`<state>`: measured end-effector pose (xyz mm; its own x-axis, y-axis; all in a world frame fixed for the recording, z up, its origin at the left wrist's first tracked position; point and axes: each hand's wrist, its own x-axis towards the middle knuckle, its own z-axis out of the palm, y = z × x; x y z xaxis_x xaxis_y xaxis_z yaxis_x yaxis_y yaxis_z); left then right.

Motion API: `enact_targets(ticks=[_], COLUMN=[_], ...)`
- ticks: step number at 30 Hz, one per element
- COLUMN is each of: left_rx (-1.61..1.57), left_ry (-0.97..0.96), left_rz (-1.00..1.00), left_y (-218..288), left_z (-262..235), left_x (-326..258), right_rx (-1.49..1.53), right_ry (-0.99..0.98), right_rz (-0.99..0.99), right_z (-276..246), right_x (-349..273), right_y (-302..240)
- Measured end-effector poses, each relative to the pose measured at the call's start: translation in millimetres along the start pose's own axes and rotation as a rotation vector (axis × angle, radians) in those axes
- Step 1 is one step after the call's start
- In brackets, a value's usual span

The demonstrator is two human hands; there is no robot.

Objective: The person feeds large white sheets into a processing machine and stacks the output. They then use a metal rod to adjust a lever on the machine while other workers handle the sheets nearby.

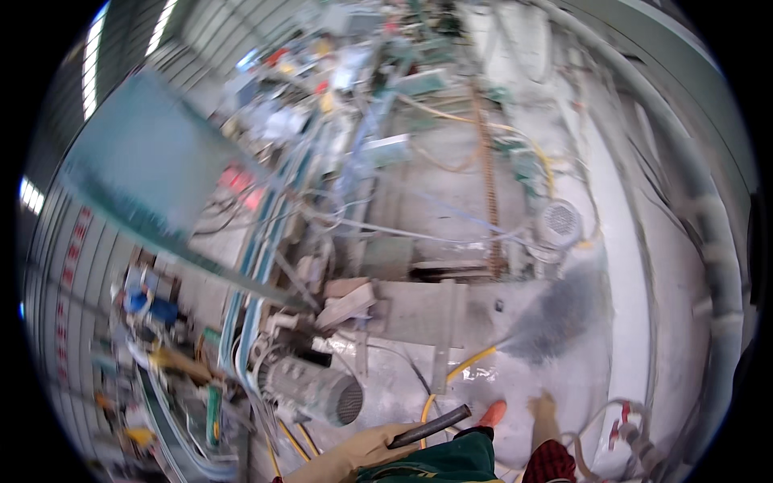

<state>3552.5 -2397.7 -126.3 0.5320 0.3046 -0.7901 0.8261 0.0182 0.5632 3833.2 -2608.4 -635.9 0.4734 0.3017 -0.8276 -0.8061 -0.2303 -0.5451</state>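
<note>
My left hand [400, 439], in a long tan glove, comes in from the lower edge and closes around a short length of dark hose [431, 426]. The hose's blunt end points right, and its other end is hidden by the glove. To the right, my right hand [543, 405] reaches forward over the pale floor, also gloved in tan below a red checked sleeve. Motion smears its fingers, and I see nothing clear in it. Between the hands shows an orange boot [493, 413]. A yellow hose [471, 365] runs along the floor just ahead.
A grey electric motor [314, 389] stands at the left, beside a blue-edged conveyor frame [241, 322]. Blocks [348, 304] lie behind it. Another motor [559, 223] sits farther right. A red-handled valve [620, 423] is at lower right, near a white ledge [630, 322].
</note>
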Motion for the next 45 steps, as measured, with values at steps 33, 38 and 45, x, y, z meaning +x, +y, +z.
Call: enact_targets(ticks=[33, 38, 45], left_rx=[-0.808, -1.020, -1.244], left_ry=[1.656, 1.670, 1.711], left_rz=[-0.393, -0.659, -0.849], left_y=[-537.4, -545.2, -529.4], left_z=[127.1, 120.7, 93.9], left_x=[-356.0, -373.2, -387.5], right_rx=[-1.880, -2.096, -2.200], right_ry=[-1.643, -2.099, -1.941], right_rz=[0.205, -0.016, 0.050], right_z=[582.8, 667.8, 747.9], right_x=[-419.1, -455.0, -525.4], right_y=[424.3, 509.5, 582.0])
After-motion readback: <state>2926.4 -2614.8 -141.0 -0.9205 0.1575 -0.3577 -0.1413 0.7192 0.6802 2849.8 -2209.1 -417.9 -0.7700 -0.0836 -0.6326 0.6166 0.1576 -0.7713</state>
